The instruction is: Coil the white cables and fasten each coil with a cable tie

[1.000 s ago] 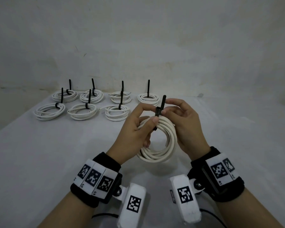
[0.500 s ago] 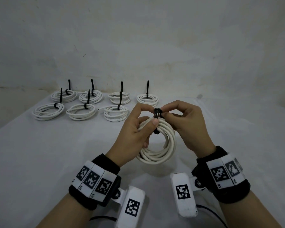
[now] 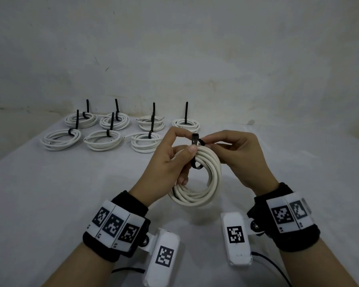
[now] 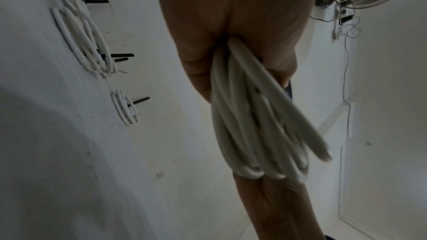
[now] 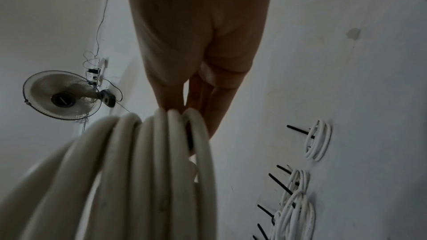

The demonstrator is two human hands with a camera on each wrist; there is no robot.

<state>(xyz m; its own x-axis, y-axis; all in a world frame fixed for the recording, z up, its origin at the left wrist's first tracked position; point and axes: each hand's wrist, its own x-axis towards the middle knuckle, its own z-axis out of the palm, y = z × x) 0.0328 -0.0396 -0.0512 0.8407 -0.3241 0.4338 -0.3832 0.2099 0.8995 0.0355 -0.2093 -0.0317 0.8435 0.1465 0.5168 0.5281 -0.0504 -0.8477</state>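
Above the table, a white cable coil [image 3: 195, 195] stands upright between my hands. My left hand [image 3: 184, 146] grips its top left, thumb pressed on the strands. A black cable tie [image 3: 195, 139] wraps the coil's top, its loop showing below the strands. My right hand [image 3: 207, 143] pinches the tie's tail just right of the tie head. In the left wrist view the coil [image 4: 242, 125] hangs from my left hand [image 4: 231, 25]. In the right wrist view the coil [image 5: 150, 171] fills the foreground below my right hand [image 5: 196, 43], and the tie is mostly hidden.
Several tied coils [image 3: 102, 139] with upright black tie tails lie in two rows at the back left of the white table [image 3: 50, 193]. A wall [image 3: 174, 59] rises right behind them. A black cord [image 3: 267, 259] trails near the front edge. A wall fan [image 5: 62, 96] appears in the wrist views.
The tie's tail stood upright between my fingers a second ago; my right hand has drawn it over to the right and moved slightly right. The left hand and coil have barely moved.
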